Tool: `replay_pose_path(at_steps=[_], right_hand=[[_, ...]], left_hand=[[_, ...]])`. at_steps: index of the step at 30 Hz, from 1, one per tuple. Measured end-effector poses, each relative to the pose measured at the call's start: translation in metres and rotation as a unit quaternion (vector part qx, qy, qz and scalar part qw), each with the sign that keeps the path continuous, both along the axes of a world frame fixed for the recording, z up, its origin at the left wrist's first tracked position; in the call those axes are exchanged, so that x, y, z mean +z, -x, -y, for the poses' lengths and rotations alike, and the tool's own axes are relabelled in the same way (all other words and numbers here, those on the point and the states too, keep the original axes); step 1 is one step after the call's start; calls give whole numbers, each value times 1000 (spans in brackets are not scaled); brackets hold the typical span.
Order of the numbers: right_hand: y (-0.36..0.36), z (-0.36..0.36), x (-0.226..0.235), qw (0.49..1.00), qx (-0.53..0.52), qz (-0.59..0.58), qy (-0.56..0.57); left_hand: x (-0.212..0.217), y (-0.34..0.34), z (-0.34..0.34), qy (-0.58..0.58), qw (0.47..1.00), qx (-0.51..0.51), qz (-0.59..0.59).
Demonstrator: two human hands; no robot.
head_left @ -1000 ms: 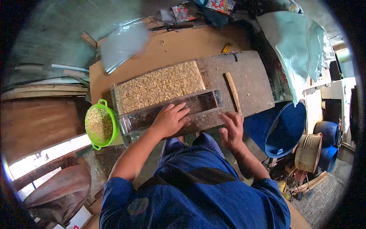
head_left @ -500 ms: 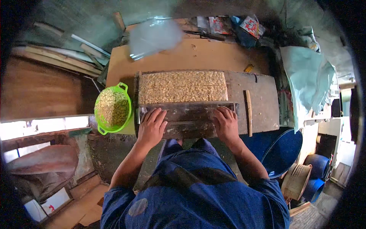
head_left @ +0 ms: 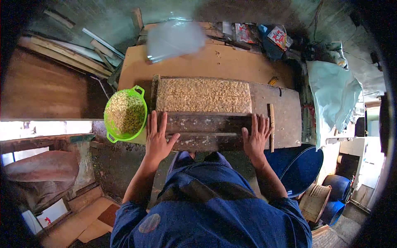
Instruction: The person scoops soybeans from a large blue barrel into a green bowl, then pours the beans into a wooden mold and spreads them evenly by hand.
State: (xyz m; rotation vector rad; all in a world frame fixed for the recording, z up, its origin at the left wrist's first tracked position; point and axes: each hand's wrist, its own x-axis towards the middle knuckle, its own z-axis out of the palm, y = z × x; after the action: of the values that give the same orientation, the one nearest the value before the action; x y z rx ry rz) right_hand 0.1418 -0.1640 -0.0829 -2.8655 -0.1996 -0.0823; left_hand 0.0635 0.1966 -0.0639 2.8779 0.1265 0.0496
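A flat, even slab of pale beans (head_left: 204, 96), looking wrapped in clear plastic, lies on a worn dark wooden board (head_left: 198, 142). A wooden strip (head_left: 156, 91) borders its left end. My left hand (head_left: 158, 138) rests at the near left of the slab, its fingers stretched forward and the thumb apart. At the near right, my right hand (head_left: 256, 138) is flat with fingers spread, beside a thin wooden stick (head_left: 271, 128). Neither hand holds anything. Left of the board stands a bright green colander (head_left: 144, 108) with loose pale beans (head_left: 124, 111) in it.
Behind the board, a stack of clear plastic sheets (head_left: 175, 41) lies on the tan tabletop (head_left: 138, 68). Printed packets (head_left: 279, 37) sit along the back. A pale plastic sheet (head_left: 333, 93) hangs at the right, above a large blue tub (head_left: 300, 169). Planks (head_left: 62, 56) lean at the left.
My hands have moved apart toward the two ends of the board. Their fingers, bent over the near wooden edge before, are now straight and spread. The whole view has shifted slightly.
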Motion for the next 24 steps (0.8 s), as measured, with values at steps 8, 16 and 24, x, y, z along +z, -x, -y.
replay_pose_path(at_steps=[8,16,24], right_hand=[[2,12,-17,994,-20,2,-105],[0,12,-19,993,-15,4,-119],[1,10,-15,991,-23,-1,-136]], left_hand=[[-7,4,-5,85,996,-3,10],[-6,1,-6,96,995,2,-7],[-6,0,-7,97,995,-2,-10]])
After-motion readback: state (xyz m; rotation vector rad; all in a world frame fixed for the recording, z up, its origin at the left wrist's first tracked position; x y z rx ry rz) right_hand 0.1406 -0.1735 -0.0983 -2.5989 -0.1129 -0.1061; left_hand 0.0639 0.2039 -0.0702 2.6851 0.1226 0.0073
